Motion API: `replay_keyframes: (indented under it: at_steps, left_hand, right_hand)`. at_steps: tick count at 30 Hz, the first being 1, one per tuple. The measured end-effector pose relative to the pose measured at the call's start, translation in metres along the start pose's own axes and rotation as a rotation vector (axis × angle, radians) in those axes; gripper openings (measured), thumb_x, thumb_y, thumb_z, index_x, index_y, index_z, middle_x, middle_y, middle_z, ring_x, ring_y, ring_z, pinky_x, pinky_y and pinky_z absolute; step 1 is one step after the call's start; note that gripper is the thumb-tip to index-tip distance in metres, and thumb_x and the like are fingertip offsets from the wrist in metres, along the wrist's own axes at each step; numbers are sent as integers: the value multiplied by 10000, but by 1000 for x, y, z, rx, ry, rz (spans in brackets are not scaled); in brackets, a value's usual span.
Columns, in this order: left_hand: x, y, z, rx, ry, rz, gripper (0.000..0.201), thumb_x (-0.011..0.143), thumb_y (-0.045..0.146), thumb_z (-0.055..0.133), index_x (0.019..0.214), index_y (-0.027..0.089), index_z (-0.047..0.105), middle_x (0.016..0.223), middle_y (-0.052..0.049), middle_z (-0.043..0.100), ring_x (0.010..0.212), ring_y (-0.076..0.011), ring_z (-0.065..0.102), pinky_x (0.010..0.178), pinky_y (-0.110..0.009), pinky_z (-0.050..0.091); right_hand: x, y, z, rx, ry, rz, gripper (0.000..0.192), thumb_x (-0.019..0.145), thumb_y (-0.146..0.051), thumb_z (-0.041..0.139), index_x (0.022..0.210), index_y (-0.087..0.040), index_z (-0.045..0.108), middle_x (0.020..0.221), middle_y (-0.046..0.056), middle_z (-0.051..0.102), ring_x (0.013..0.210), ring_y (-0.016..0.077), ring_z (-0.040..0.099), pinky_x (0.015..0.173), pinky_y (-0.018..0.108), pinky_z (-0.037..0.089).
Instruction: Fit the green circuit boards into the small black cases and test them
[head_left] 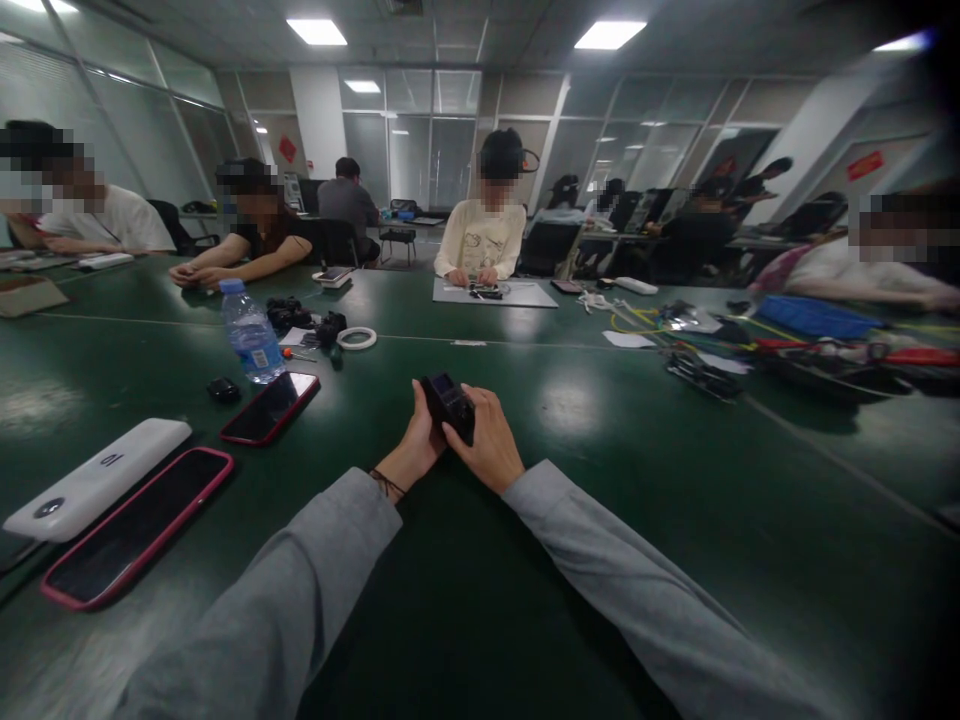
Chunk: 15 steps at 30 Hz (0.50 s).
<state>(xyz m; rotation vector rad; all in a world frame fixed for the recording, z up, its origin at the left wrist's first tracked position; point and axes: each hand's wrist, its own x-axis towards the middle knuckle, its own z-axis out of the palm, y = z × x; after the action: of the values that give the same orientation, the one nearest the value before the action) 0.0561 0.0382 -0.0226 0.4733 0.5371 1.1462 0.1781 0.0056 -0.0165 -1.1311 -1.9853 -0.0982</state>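
I hold a small black device (448,402) between both hands, my left hand (420,432) curled around its left side, my right hand (489,440) closed over its right, just above the green table (600,560) near its front edge. A red-cased phone (271,407) and a water bottle (250,333) sit towards the left.
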Motion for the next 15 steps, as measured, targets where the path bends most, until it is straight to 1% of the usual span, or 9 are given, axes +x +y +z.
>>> replay_keyframes:
  at_steps: [4, 8, 12, 15]
  left_hand:
    - [4, 1, -4, 13, -7, 8, 755, 748, 741, 331, 1125, 143, 599, 1123, -137, 623, 1101, -261, 543, 953, -374, 420]
    - [6, 3, -6, 28, 9, 51, 736, 749, 734, 349, 1126, 156, 604, 1118, -128, 628, 1090, -257, 552, 934, -366, 433]
    - [7, 8, -8, 21, 41, 58, 725, 753, 735, 333, 1111, 169, 610, 1080, -117, 645, 1063, -254, 568, 889, -364, 456]
    - [6, 11, -9, 10, 76, 52, 719, 748, 741, 331, 1089, 175, 613, 1048, -108, 656, 1025, -250, 588, 850, -358, 473]
  right_hand:
    - [-1, 3, 2, -12, -43, 20, 603, 870, -415, 462, 1375, -152, 264, 1204, 137, 474, 1084, 259, 460, 937, 461, 421]
    - [-1, 3, 2, -19, -49, 1, 565, 885, -422, 433, 1372, -174, 289, 1196, 128, 488, 1046, 260, 473, 904, 471, 431]
    - [-1, 0, 0, 0, -8, 17, 540, 887, -414, 436, 1359, -181, 314, 1168, 127, 496, 1066, 258, 464, 925, 477, 415]
    - [-1, 0, -4, 90, 81, 56, 517, 892, -397, 434, 1348, -180, 324, 1209, 119, 480, 1120, 242, 449, 967, 454, 396]
